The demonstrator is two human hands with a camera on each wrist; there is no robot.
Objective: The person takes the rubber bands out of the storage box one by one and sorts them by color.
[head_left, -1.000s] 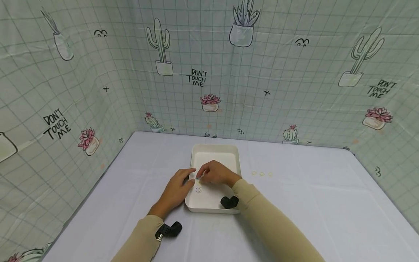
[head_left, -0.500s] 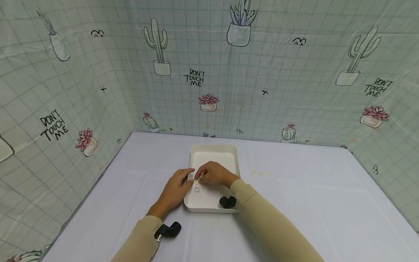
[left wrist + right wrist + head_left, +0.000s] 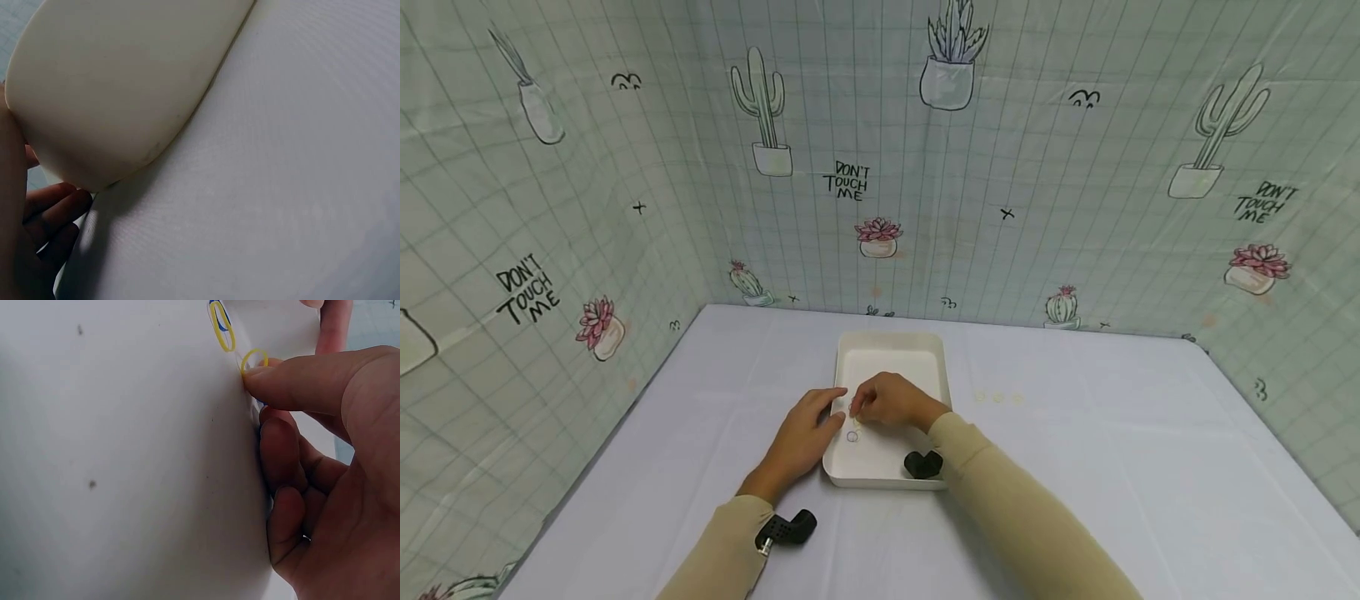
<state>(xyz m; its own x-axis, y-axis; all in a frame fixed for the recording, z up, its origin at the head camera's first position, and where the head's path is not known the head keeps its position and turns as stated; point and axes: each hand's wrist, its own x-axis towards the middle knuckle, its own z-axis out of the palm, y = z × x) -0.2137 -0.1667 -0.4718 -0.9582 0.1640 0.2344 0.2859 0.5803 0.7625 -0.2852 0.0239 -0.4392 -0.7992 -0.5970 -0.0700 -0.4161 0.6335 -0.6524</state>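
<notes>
A shallow white tray (image 3: 891, 475) lies on the table in the head view. My right hand (image 3: 897, 400) reaches into its left side. Close up in the right wrist view, its thumb and forefinger pinch a thin yellow ring (image 3: 244, 360) that looks like a small rubber band. Just beyond, another yellow ring (image 3: 217, 328) overlaps a blue ring (image 3: 213, 314) on the tray floor. Part of a further blue piece is hidden under the fingertips. My left hand (image 3: 805, 429) rests against the tray's left rim, fingers touching the outer wall (image 3: 119, 94) in the left wrist view.
Three pale yellow rings (image 3: 997, 398) lie in a row on the white tablecloth (image 3: 1135, 450), right of the tray. A patterned cloth (image 3: 895, 133) stands upright behind the table and along its sides. Each wrist wears a black camera (image 3: 793, 527).
The right hand stays over the tray's left side, its fingertips shifting slightly near the rings. The left hand keeps its place on the rim. The head view has moved a little.
</notes>
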